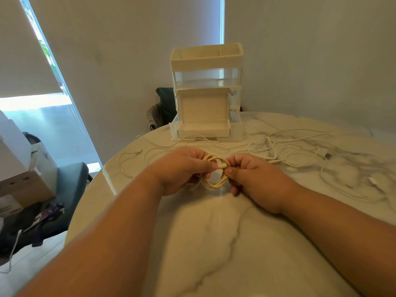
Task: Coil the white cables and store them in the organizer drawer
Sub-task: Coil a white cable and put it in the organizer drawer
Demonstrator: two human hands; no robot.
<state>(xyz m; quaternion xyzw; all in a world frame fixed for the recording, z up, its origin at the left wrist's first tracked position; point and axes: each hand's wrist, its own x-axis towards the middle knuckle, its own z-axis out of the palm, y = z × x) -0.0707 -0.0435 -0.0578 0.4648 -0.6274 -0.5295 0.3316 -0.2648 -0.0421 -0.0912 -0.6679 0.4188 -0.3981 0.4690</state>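
Head view: one white cable (215,175), nearly coiled, sits between both hands. The left hand (184,168) grips the loops and the right hand (250,176) pinches its end. At 12 o'clock the organizer (206,61) has its drawer (203,129) open. Loose cables (327,155) sprawl at 2 o'clock across the worktop (214,232), so most of the task probably remains.

My bare forearms reach forward from the lower corners of the view and converge at the middle. My left hand (182,170), its back turned up, curls its fingers round one side of a coiled cable (215,185), with the thumb pressing on top. My right hand (255,179) pinches the other side between thumb and forefinger, the remaining fingers tucked under. The two hands sit just apart, thumbs nearly meeting.
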